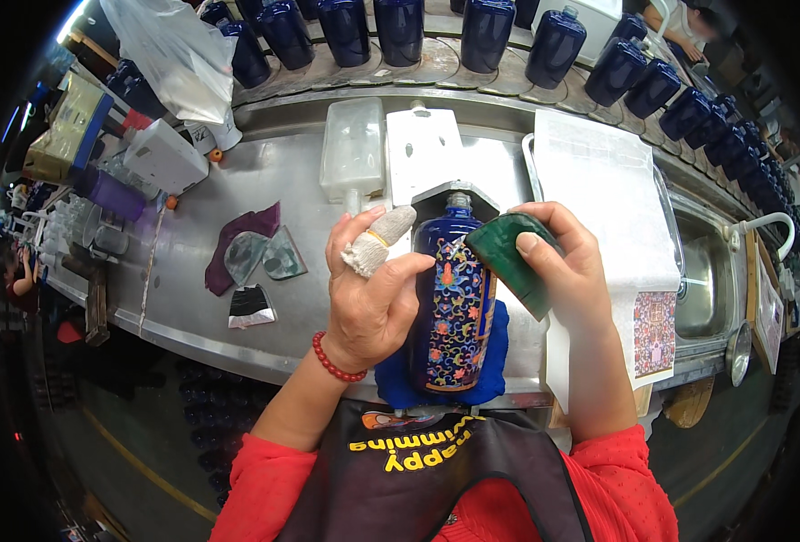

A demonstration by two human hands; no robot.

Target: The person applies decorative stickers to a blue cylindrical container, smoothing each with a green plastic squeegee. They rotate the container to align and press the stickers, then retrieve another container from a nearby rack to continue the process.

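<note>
A dark blue glass bottle (429, 237) lies tilted on a blue cloth (499, 370), its clear threaded neck pointing away from me. A colourful floral decal (454, 316) covers its upper face. My right hand (562, 257) grips a dark green flat scraper (517, 253) with a curved edge, held over the bottle's right shoulder. The thumb of my left hand (373, 298) reaches the bottle's left side, with its fingers apart and nothing held. One left finger wears a pale cloth finger cover (386, 237) bound with a yellow band. The bottle's underside is hidden.
On the steel table (283, 172) lie purple cloth (237, 237) and grey-green pieces (265, 256) at left. Behind the bottle stands a clear plastic container (353, 149). White sheets (599, 199) and a sink (702, 280) are at right. Several blue bottles (341, 32) line a conveyor (436, 77).
</note>
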